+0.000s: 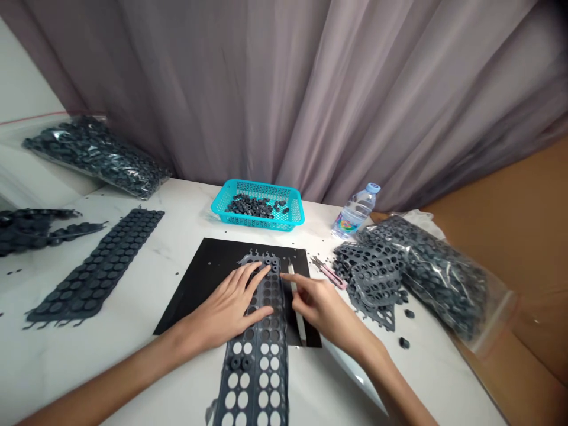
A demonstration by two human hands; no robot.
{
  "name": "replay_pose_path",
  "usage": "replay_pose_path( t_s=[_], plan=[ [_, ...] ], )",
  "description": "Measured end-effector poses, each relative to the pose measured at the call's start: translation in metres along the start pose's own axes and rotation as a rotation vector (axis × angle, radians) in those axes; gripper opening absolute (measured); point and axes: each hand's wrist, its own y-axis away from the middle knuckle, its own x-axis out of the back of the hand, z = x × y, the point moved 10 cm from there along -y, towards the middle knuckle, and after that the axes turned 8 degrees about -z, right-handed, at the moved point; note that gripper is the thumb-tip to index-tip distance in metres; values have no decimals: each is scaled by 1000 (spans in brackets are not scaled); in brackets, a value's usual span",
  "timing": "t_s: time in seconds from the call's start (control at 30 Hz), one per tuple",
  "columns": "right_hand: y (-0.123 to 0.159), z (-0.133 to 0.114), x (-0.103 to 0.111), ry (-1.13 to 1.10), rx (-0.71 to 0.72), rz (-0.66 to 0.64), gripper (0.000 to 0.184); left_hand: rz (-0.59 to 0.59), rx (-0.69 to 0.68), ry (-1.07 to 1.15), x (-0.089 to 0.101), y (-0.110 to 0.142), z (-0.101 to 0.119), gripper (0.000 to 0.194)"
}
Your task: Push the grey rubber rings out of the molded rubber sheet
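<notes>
A long grey rubber sheet (261,349) of round parts lies across a black mat (213,266) on the white table; many of its near holes are punched out. My left hand (228,305) lies flat on the sheet's far part, fingers spread. My right hand (317,305) rests just right of the sheet, its fingertips on a thin white stick (291,273) lying on the mat.
A turquoise basket (260,192) holds loose dark discs. A water bottle (355,212), pink cutter (331,273), emptied sheets (373,275) and a bag of discs (444,278) lie right. Full sheets (100,266) and another bag (95,155) lie left.
</notes>
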Motion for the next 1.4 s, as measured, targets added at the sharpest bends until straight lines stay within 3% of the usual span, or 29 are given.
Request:
replay_pose_path(
  t_s=[0.07, 0.13, 0.3, 0.37, 0.43, 0.57, 0.87, 1.07, 1.4],
  plan=[
    [1, 4, 18, -21, 9, 89, 35, -16, -6, 19, 6, -3, 1, 81],
    [1, 8, 29, -25, 31, 124, 30, -6, -10, 60, 16, -13, -1, 77],
    [-1, 19, 32, 50, 147, 171, 14, 5, -100, 277, 24, -47, -6, 34],
    [-1, 26, 32, 114, 116, 242, 22, 8, -152, 334, 21, -53, -8, 28],
    [-2, 36, 33, 77, 51, 298, 36, 26, -174, 356, 19, -55, -11, 26],
    [-5, 51, 29, -268, -57, 349, 55, 21, -205, 378, 20, -57, -13, 27],
    [-29, 52, -13, -719, -52, 230, 17, 15, -201, 457, 18, -69, -20, 21],
    [-33, 57, -18, -720, -35, 257, 3, 30, -181, 471, 19, -67, -23, 19],
    [-34, 55, -19, -678, -62, 266, 5, 18, -212, 475, 19, -69, -23, 22]
  ],
)
